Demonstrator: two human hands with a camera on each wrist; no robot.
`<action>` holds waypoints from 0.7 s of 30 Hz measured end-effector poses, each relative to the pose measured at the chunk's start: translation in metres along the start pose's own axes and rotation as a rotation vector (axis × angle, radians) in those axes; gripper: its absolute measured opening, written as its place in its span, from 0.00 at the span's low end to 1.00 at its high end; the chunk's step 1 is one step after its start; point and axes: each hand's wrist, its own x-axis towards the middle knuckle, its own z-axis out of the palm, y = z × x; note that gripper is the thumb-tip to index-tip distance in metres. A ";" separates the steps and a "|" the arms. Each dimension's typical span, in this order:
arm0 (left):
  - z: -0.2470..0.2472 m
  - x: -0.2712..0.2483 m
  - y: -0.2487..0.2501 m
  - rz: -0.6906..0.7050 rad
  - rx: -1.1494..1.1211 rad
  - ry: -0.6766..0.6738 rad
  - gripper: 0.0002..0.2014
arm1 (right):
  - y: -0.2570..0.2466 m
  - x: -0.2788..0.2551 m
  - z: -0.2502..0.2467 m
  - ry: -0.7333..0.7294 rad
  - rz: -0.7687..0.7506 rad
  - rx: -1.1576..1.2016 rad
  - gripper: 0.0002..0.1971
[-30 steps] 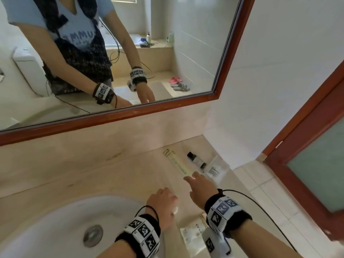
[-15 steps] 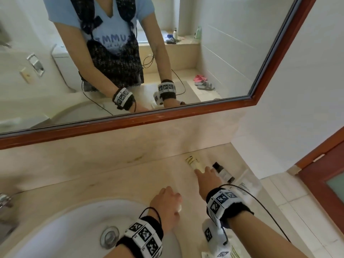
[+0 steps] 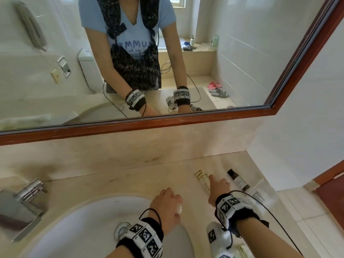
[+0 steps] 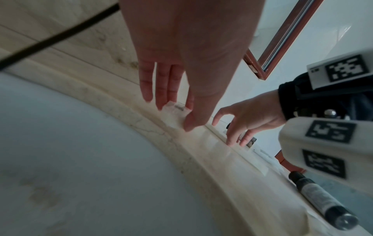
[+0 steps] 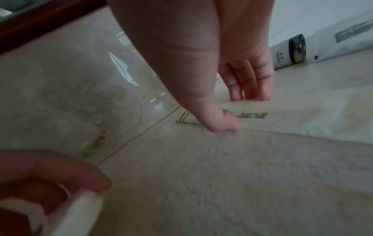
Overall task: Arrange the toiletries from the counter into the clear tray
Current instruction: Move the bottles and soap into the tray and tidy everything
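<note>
A cream tube (image 3: 202,178) with gold stripes lies on the marble counter (image 3: 111,181). My right hand (image 3: 212,179) is down on it. In the right wrist view the thumb (image 5: 222,123) touches its near edge and the fingers (image 5: 250,91) curl behind it. Right of the tube (image 5: 292,123) lies a white bottle (image 3: 238,180) with a dark cap. My left hand (image 3: 173,202) hovers by the sink rim and pinches a small white item (image 4: 175,115) between thumb and fingers. I cannot make out the clear tray for certain.
A clear plastic piece with a label (image 3: 260,194) lies by the counter's right edge. The sink basin (image 3: 83,229) and chrome tap (image 3: 28,198) are to the left. A dark tube (image 4: 322,199) lies near the front. The mirror frame (image 3: 149,125) runs behind.
My right hand has slid forward along the cream tube toward its far end and closed on it. The left hand stays by the sink rim. The head view has swung left.
</note>
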 end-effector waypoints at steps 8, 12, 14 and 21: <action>-0.015 -0.043 -0.029 -0.102 -0.002 0.060 0.19 | -0.040 -0.041 -0.006 -0.012 -0.200 -0.119 0.33; -0.012 -0.077 -0.050 -0.191 -0.008 0.050 0.20 | -0.074 -0.069 -0.007 -0.043 -0.393 -0.213 0.37; -0.008 -0.095 -0.063 -0.237 -0.018 0.040 0.20 | -0.094 -0.086 -0.003 -0.057 -0.495 -0.283 0.38; 0.000 -0.172 -0.119 -0.410 -0.023 0.055 0.22 | -0.168 -0.145 0.020 -0.081 -0.791 -0.451 0.36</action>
